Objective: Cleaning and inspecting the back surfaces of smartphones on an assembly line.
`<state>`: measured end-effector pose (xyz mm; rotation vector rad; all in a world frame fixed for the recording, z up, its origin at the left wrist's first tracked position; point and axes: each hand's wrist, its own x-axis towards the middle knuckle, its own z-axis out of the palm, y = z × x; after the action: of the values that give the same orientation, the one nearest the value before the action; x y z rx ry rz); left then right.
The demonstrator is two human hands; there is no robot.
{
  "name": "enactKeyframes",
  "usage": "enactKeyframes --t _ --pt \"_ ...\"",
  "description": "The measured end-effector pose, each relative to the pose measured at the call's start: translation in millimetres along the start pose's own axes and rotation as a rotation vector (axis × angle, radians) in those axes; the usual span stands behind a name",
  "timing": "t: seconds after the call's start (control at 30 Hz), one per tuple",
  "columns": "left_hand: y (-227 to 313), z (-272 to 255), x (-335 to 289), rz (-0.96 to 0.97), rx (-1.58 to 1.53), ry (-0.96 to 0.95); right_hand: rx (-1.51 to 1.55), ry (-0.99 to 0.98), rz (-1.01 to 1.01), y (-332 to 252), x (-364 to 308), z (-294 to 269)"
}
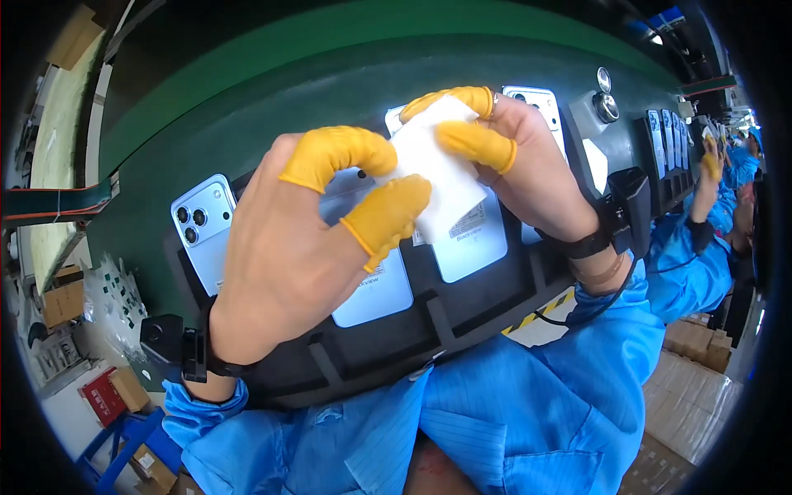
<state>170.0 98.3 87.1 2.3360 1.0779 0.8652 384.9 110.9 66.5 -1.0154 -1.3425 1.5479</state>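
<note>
Left hand [285,235] and right hand [536,169], close together in yellow finger covers [388,216], both pinched one white sheet [441,165], which hung between the left and right edges of a black tray [440,322], over pale blue phones [474,254]

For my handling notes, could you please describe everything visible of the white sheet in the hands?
The white sheet looks thin and soft, paper or cloth, plain and creased. It slants above blue phones in a black tray, partly hiding them. The right hand pinches its top with yellow-covered fingers; fingertips of the left hand appear to touch its left side.
</note>
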Motion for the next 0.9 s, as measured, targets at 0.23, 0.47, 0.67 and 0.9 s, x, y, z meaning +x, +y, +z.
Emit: enactKeyframes --t 0.23,0.47,0.67,0.9 --pt "-15 -5 -4 -0.281 -0.844 0.116 0.241 -0.176 -0.02 12 -5 -12" --pt "-13 -2 1 -0.605 -1.263 0.066 -0.272 -0.066 -0.277 9 -8 5" --pt "-18 -4 -1 -0.584 -1.202 -0.022 0.074 0.0 -0.053 5 -5 11" --pt "-10 3 0 -0.36 -0.913 0.146 0.063 0.099 -0.196 0 -8 14"
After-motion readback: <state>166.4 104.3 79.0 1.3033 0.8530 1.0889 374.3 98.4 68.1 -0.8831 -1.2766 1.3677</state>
